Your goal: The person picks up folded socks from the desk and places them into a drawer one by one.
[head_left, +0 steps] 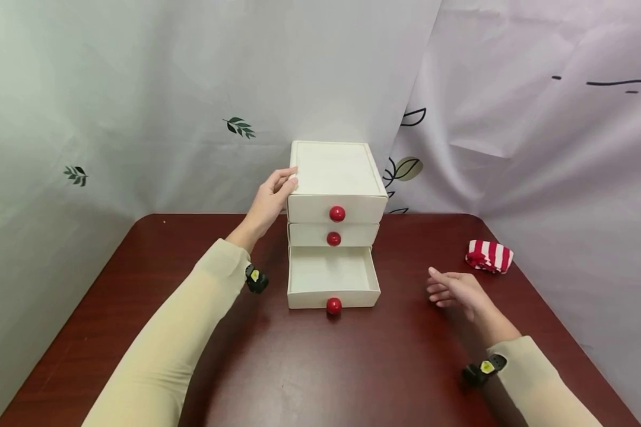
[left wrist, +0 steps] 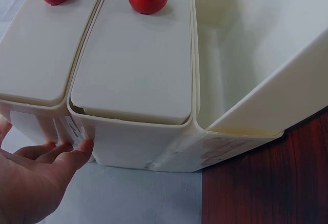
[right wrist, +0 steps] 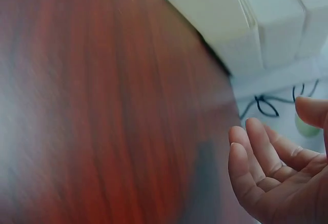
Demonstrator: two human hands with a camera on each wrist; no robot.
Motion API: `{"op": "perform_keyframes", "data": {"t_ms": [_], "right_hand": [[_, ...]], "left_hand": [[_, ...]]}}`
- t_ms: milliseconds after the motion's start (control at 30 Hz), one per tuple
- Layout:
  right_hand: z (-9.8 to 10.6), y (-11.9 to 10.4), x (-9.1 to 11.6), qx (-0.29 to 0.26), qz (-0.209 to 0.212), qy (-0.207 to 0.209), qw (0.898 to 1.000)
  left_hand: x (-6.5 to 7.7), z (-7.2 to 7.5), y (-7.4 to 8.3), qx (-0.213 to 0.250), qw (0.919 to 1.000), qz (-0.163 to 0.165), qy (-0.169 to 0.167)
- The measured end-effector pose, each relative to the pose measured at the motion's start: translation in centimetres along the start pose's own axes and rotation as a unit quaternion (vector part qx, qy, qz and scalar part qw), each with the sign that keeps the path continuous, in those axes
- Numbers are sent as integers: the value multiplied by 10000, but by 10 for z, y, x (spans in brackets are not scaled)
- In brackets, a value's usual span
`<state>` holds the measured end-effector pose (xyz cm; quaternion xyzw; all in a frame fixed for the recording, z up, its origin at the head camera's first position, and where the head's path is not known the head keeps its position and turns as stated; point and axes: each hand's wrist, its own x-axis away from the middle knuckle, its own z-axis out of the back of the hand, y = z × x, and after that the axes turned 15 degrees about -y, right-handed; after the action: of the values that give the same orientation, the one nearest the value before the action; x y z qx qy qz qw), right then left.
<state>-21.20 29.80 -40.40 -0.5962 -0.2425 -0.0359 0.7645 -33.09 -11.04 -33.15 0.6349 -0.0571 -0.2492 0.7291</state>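
A white drawer unit (head_left: 331,169) with three drawers stands on the table, each front bearing a red knob (head_left: 337,214). The bottom drawer (head_left: 308,300) is pulled out, and its visible inside is bare. The upper two are pushed in, the middle drawer (left wrist: 130,62) sitting slightly askew in its frame. My left hand (head_left: 269,198) touches the unit's upper left side, fingertips (left wrist: 84,147) against the wall near the top edge. To the right of the unit, my right hand (head_left: 462,292) hovers over the table with loosely bent fingers (right wrist: 259,147) and holds nothing.
A folded red-and-white striped cloth (head_left: 489,256) lies near the right edge of the dark red wooden table (head_left: 310,367). Behind and beside the table hang pale curtains (head_left: 192,77) with leaf prints, close to the back of the drawer unit.
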Motion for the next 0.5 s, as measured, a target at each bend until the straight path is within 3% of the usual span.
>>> {"op": "perform_keyframes", "data": {"t_ms": [167, 500], "right_hand": [[22, 3, 0, 24, 24, 215, 9998], [60, 4, 1, 710, 35, 759, 9946]], "left_hand": [[1, 0, -2, 56, 10000, 6, 7], [0, 1, 0, -60, 10000, 44, 33]]}}
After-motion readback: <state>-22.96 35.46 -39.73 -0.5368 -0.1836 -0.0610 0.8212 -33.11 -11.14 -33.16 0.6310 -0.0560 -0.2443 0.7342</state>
